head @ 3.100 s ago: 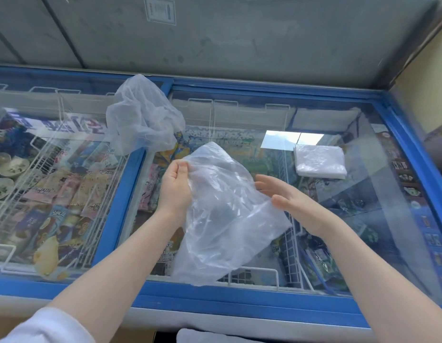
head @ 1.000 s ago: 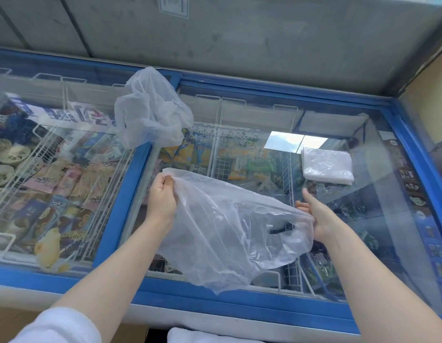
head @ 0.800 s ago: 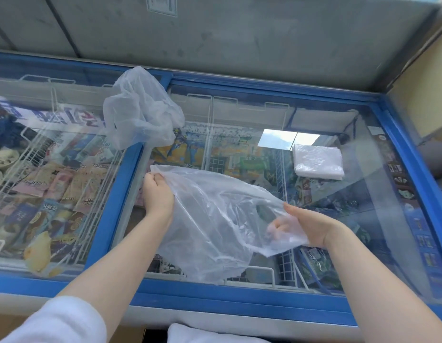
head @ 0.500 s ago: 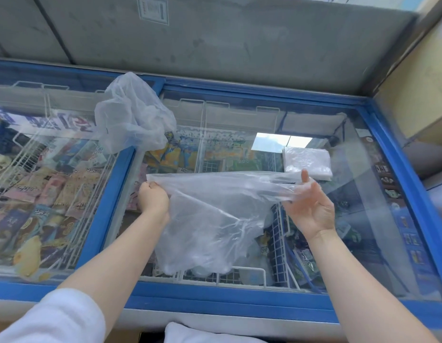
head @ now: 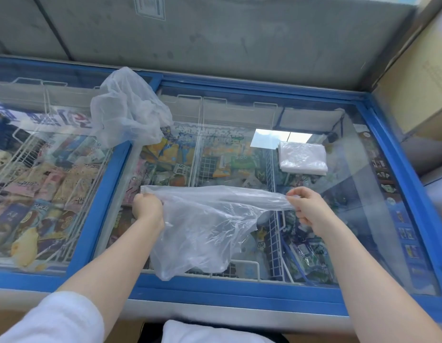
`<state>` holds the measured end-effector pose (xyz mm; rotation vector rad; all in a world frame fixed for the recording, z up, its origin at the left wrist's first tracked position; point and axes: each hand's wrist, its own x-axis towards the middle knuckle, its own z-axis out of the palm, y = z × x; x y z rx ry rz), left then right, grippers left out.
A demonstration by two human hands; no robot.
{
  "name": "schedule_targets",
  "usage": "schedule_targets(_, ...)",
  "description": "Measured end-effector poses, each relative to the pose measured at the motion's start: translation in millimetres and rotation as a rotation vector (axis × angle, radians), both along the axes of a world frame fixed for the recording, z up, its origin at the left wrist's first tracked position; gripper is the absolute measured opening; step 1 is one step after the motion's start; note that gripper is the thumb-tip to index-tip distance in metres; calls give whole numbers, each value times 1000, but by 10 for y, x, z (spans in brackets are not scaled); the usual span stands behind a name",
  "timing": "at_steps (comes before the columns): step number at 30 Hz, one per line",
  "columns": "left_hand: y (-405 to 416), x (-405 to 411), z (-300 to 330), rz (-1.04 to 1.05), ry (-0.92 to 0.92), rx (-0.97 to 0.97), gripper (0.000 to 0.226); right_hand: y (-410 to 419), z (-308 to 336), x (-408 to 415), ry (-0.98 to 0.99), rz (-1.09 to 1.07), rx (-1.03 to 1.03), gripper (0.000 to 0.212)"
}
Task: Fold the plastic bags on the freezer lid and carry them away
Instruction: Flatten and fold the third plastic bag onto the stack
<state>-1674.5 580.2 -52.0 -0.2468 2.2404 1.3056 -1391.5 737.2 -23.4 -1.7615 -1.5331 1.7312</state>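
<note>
A clear plastic bag (head: 202,229) hangs stretched between my two hands above the glass freezer lid (head: 358,219). My left hand (head: 148,209) grips its left top corner. My right hand (head: 307,206) pinches the right end of the top edge, pulled taut. The bag's body droops toward the lid's front edge. A crumpled clear bag (head: 128,110) lies on the blue divider at the back left. A folded white bag stack (head: 302,158) rests on the glass at the back right.
The freezer has a blue frame (head: 215,285) and wire baskets of ice cream packs under the glass. A grey wall stands behind it. A cardboard box (head: 418,78) sits at the right, close to the frame.
My hands have moved apart and pulled the bag's top edge into a taut line. My right hand shifted from an opened grip to a pinch at the bag's right end.
</note>
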Motion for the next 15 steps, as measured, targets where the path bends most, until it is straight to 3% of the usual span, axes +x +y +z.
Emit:
schedule_targets(3,-42,6,-28,15,11,55,34,7,25,34,171,-2,-38,10)
schedule_targets(8,-75,24,16,8,10,238,20,1,44,2,118,43,107,20)
schedule_targets(12,-66,11,135,-26,-16,423,12,22,106,-48,577,-156,-25,16)
schedule_targets(15,-13,-48,189,-35,7,481,16,44,174,-85,692,-244,-8,20)
